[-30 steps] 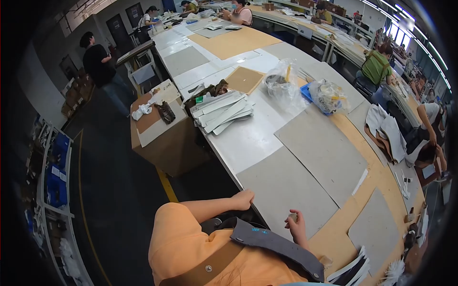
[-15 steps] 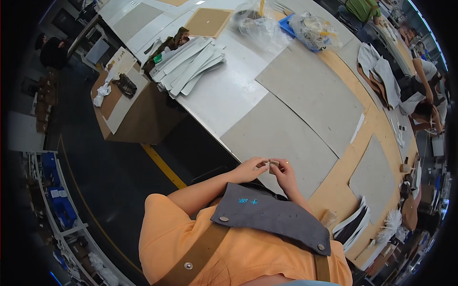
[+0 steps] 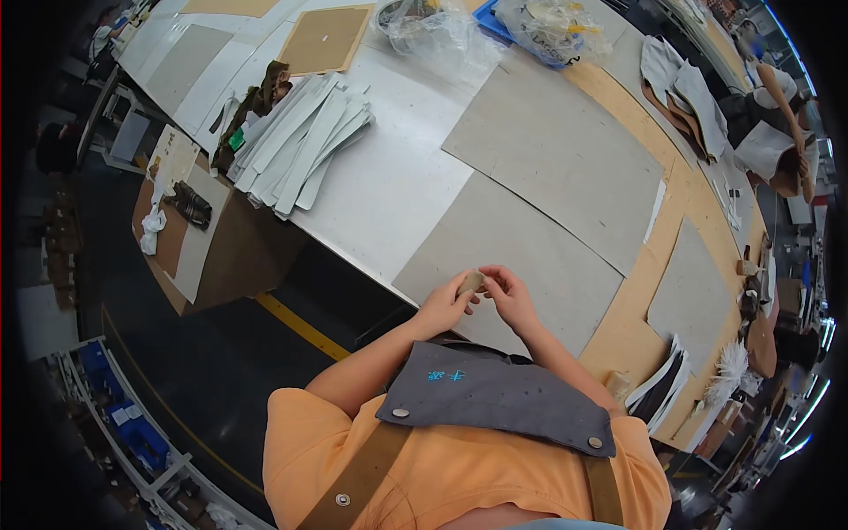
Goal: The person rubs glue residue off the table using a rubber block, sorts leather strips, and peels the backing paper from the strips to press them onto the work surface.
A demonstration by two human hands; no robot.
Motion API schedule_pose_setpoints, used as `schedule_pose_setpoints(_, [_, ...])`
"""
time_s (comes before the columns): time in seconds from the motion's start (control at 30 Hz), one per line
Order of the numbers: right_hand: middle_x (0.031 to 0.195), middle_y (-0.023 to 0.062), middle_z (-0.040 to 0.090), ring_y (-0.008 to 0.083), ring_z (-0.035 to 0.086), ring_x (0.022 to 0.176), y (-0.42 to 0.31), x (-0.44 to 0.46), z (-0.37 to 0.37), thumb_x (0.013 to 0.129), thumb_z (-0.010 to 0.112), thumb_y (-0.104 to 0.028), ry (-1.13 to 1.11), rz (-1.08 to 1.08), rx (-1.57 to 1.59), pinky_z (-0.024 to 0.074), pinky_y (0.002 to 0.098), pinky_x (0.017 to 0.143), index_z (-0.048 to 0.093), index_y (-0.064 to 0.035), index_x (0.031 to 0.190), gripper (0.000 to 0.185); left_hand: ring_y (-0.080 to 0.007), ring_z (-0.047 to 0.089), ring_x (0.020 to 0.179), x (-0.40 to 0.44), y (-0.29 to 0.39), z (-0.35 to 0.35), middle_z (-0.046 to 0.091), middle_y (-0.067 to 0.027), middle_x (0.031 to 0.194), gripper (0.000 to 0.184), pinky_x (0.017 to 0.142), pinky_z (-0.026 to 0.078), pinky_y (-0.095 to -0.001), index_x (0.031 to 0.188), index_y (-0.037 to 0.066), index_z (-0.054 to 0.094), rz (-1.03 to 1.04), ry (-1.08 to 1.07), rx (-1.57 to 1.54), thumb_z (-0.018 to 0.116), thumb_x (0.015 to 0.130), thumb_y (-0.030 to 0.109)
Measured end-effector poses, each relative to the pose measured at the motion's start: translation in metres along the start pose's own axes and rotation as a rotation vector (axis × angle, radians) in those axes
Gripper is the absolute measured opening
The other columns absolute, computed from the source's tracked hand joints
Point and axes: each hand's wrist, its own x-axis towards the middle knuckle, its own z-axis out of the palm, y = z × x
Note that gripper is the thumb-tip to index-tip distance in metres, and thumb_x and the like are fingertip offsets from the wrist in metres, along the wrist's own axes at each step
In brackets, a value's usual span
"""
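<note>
Close in front of my apron, both hands meet over the near edge of a grey sheet (image 3: 521,256) on the table. A small tan rounded piece (image 3: 472,283) is between them; its exact kind cannot be made out. My left hand (image 3: 444,307) is closed around its lower left side, thumb and fingers bent. From the right, the fingertips of my right hand (image 3: 510,296) pinch the piece's edge. A second grey sheet (image 3: 556,159) lies flat beyond the first.
Pale strips (image 3: 296,141) are piled at the table's left edge, near a brown board (image 3: 327,40). Plastic bags (image 3: 552,31) lie at the back. A box (image 3: 238,238) stands left of the table. Another person (image 3: 777,106) is at the far right.
The tan piece has passed from mostly my right hand's fingers toward my left hand and shows more of its face. The view has shifted, with the table contents sliding left.
</note>
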Motion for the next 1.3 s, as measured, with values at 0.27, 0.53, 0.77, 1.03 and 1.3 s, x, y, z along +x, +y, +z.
schedule_pose_setpoints(0.27, [0.097, 0.0069, 0.063, 0.0114, 0.058, 0.075, -0.009, 0.013, -0.018, 0.092, 0.05, -0.015, 0.025, 0.116, -0.073, 0.0468, 0.025, 0.068, 0.054, -0.002, 0.111, 0.024, -0.0163, 0.06, 0.093, 0.019, 0.0, -0.053, 0.062, -0.0116, 0.102, 0.031, 0.083, 0.047, -0.0288, 0.12, -0.002, 0.049, -0.065, 0.012, 0.118, 0.044, 0.091, 0.007])
schedule_pose_setpoints(0.53, [0.122, 0.0153, 0.053, 0.0257, 0.054, 0.108, -0.041, 0.005, -0.045, 0.099, 0.024, -0.037, -0.001, 0.248, 0.964, 0.0431, 0.0358, 0.091, 0.041, -0.0013, 0.13, 0.05, -0.0278, 0.052, 0.113, 0.005, 0.039, -0.051, 0.051, -0.0195, 0.124, 0.041, 0.097, 0.042, -0.0369, 0.128, -0.003, 0.042, -0.214, -0.097, -0.506, 0.038, 0.088, 0.007])
schedule_pose_setpoints(0.77, [0.092, 0.0097, 0.058, 0.0217, 0.056, 0.086, 0.002, 0.006, -0.059, 0.099, 0.026, -0.036, -0.234, 0.156, 1.413, 0.0463, 0.0338, 0.079, 0.054, -0.0025, 0.1, 0.044, -0.0318, 0.041, 0.124, 0.021, 0.056, -0.008, 0.042, -0.0219, 0.132, 0.044, 0.104, 0.034, -0.0443, 0.132, -0.002, 0.033, -0.181, -0.112, -0.913, 0.035, 0.09, 0.01])
schedule_pose_setpoints(1.03, [0.07, 0.003, 0.045, 0.016, 0.043, 0.065, -0.012, -0.032, -0.072, 0.099, 0.029, -0.034, -0.303, 0.116, 1.411, 0.0402, 0.0293, 0.065, 0.045, -0.007, 0.076, 0.039, -0.0285, 0.046, 0.117, 0.006, 0.059, 0.041, 0.046, -0.0203, 0.127, 0.037, 0.102, 0.036, -0.0421, 0.126, -0.002, 0.038, -0.13, -0.111, -0.824, 0.036, 0.091, 0.012])
schedule_pose_setpoints(1.3, [0.073, 0.0036, 0.053, 0.0128, 0.047, 0.063, -0.011, -0.076, -0.097, 0.098, 0.034, -0.031, -0.329, 0.063, 1.335, 0.0419, 0.0283, 0.064, 0.056, -0.0034, 0.096, 0.036, -0.0184, 0.054, 0.099, -0.015, 0.073, 0.092, 0.055, -0.0112, 0.11, 0.029, 0.09, 0.043, -0.034, 0.116, 0.0, 0.049, 0.01, 0.006, -0.552, 0.045, 0.093, 0.017])
